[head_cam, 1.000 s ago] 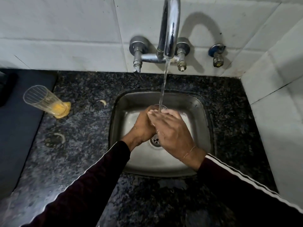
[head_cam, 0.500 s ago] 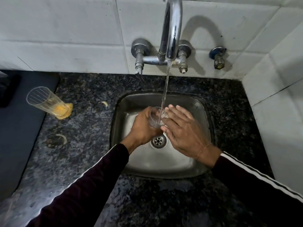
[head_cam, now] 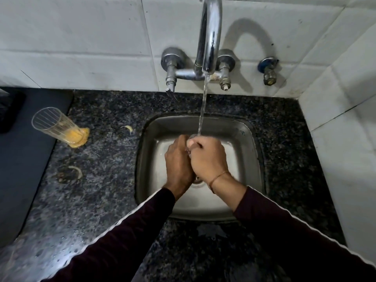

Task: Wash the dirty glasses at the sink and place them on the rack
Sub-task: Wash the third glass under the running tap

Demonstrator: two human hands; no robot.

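Note:
Over the steel sink (head_cam: 247, 143), my left hand (head_cam: 178, 161) and my right hand (head_cam: 209, 159) are closed together around a small clear glass (head_cam: 191, 136). Only its rim shows between my fingers, right under the running water from the tap (head_cam: 209, 37). A second, tall ribbed glass (head_cam: 57, 126) stands on the dark counter at the left, with yellow residue at its bottom and a yellow smear beside its base.
The black speckled counter (head_cam: 101, 180) surrounds the sink, with small scraps and a ring stain on its left part. A dark mat (head_cam: 22, 159) lies at the far left. White tiled walls close off the back and right. A small valve (head_cam: 268, 72) sticks out beside the tap.
My right hand has gone from open fingers beside the glass to closed over it. Both hands now hide most of the glass under the stream.

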